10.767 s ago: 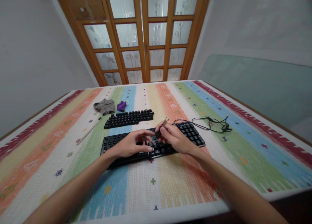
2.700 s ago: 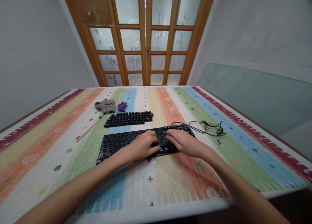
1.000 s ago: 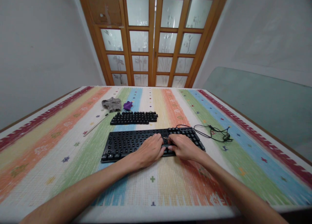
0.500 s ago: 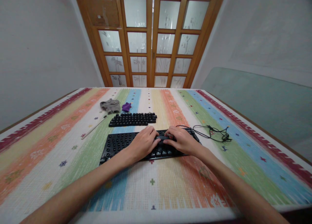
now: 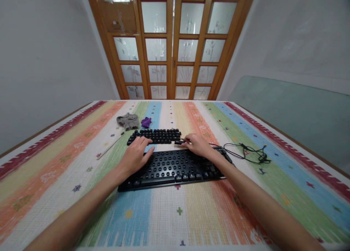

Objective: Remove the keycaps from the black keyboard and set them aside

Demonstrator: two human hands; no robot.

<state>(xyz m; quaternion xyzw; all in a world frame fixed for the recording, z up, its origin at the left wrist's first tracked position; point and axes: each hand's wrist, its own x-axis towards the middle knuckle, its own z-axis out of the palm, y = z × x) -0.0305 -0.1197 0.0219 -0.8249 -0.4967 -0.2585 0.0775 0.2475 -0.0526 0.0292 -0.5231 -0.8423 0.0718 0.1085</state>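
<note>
A black keyboard (image 5: 166, 167) lies before me, most of its left and middle bare of keycaps, with keycaps still on its right part and along the near edge. Beyond it stand rows of loose black keycaps (image 5: 161, 135) set close together. My right hand (image 5: 197, 144) pinches a small dark piece, seemingly a long keycap (image 5: 178, 143), by the right end of those rows. Over the keyboard's far left corner, my left hand (image 5: 136, 154) is spread, its fingertips at the front of the loose keycaps and nothing visibly held.
A grey cloth (image 5: 128, 121) and a purple cloth (image 5: 146, 122) lie behind the keycaps. To their left is a thin white brush (image 5: 111, 146) with a dark tip. The keyboard's black cable (image 5: 246, 152) lies coiled at right on the striped tablecloth (image 5: 164, 211).
Both hands were together over the keyboard's middle, holding a dark piece. The right has moved forward to the loose keycaps with it; the left has let go, moved left and opened.
</note>
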